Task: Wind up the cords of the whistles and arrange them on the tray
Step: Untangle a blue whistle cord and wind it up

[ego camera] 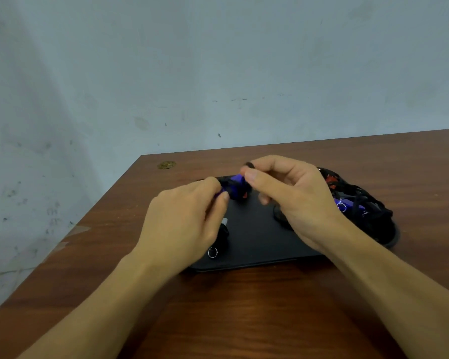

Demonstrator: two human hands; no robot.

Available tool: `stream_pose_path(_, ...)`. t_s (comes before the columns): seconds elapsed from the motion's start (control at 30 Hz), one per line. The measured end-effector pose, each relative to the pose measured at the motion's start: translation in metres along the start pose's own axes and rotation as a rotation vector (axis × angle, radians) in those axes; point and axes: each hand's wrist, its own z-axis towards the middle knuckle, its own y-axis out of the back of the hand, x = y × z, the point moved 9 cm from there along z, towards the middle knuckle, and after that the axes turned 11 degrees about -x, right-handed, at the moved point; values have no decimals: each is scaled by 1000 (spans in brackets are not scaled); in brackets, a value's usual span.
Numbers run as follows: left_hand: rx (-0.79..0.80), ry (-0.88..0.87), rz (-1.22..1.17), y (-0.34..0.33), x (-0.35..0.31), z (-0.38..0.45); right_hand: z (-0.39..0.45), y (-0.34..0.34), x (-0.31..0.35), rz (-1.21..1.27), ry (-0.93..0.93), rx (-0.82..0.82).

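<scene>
Purple whistle (236, 187) pinched between fingers of both hands above tray (254, 229).

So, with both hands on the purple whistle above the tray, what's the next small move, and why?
Probably one more turn of black cord around the purple whistle. The left hand grips it while the right hand pinches cord above it, so winding looks unfinished. It is held over the black tray, not yet set down.

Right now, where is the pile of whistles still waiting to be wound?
In the head view the tangled pile of whistles lies on the right, at the far right end of the black tray, just behind the right hand.
</scene>
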Motion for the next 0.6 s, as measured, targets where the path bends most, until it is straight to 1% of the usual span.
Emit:
stream_pose_path(0.03, 3, -59, 40, 1, -8, 0, 0, 0, -3, 18, -34, -11)
stream_pose_path(0.07, 3, -107, 78, 2, -13, -1, -1, 0, -3, -24, -17, -4)
stream_pose_path(0.17, -39, -237, 219, 8, -25, -2, -6, -6, 1, -336, 159, 67)
stream_pose_path(0.2, -67, -289, 258, 11, -29, -3, -6, -6, 1, -394, 183, 75)
stream_pose_path(0.27, -118, -360, 290, 16, -36, -4, -5, -5, 1, -394, 171, 72)
stream_pose_path(0.33, -168, -359, 272, 20, -36, -4, -4, -4, 1, -330, 119, 63)
stream_pose_path(0.4, -226, -286, 190, 24, -33, -5, -5, -5, 0, -227, 55, 64)
stream_pose_path(0.5, -279, -29, -137, 28, -17, -2, -8, -11, -3, 8, -43, 36)
stream_pose_path(0.57, -239, 166, -354, 22, -6, -1, -11, -17, -6, 173, -124, 18)
stream_pose_path(0.6, -190, 229, -433, 16, -5, -1, -13, -20, -7, 229, -159, 26)
